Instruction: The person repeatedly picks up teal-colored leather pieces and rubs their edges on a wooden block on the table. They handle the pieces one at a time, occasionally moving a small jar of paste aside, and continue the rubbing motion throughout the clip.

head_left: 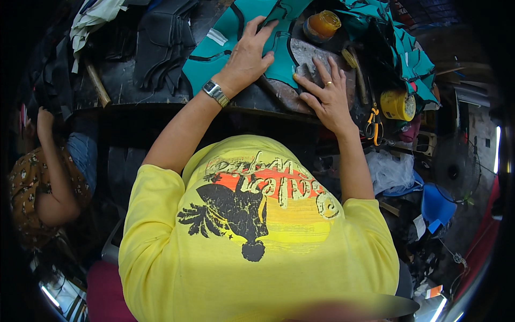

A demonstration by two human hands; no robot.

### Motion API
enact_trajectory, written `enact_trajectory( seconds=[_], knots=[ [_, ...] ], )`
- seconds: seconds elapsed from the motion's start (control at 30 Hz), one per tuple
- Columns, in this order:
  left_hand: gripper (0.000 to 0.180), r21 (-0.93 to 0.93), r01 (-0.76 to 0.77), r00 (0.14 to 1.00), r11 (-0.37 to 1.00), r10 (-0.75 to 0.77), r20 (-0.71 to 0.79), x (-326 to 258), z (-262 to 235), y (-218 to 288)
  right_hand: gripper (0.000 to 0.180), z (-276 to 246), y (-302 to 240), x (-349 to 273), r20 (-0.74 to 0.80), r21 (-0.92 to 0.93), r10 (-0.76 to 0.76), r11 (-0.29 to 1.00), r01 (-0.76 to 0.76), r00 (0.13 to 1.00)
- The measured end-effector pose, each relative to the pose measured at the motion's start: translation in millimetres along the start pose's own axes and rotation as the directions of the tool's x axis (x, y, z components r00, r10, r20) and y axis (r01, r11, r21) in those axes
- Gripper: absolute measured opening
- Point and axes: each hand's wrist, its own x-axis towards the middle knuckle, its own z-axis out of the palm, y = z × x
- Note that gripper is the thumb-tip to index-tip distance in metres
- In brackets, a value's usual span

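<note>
My left hand point(248, 60), a watch on its wrist, lies over a teal cut piece point(282, 45) with black edge bands, its fingers apart and pressing on the material. A small white tag point(216, 36) shows on the teal material to the left. My right hand point(330, 95) is spread open over a dark, worn slab point(307, 52), with nothing held. Its index fingertip is at the teal piece's edge, close to a yellowish spot. Behind the slab stands a round jar of amber stuff point(322, 26).
Stacked black pieces point(163, 48) and a wooden stick point(97, 85) lie to the left. At right are more teal pieces point(410, 59), a yellow tub point(397, 104) and orange-handled scissors point(374, 126) at the table's edge. Another person's arm point(49, 161) is at far left.
</note>
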Motion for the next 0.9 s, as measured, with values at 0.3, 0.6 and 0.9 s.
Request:
enact_trajectory(
  seconds=[0.3,0.6,0.9],
  knots=[
    [0.068,-0.013,0.016,1.0,1.0,-0.016,-0.002,3,3,-3,0.037,-7,-6,-25,-0.009,-0.032,-0.04,0.999,0.04,0.999],
    [0.065,-0.338,0.158,0.985,0.928,-0.123,0.122,16,-29,46,0.059,-27,5,-6,-0.357,0.661,0.275,0.75,0.033,0.893],
    [0.062,-0.565,0.284,0.89,0.774,0.006,0.456,11,-26,90,0.09,-44,4,38,-0.29,0.888,0.309,0.441,0.134,0.906]
  ],
)
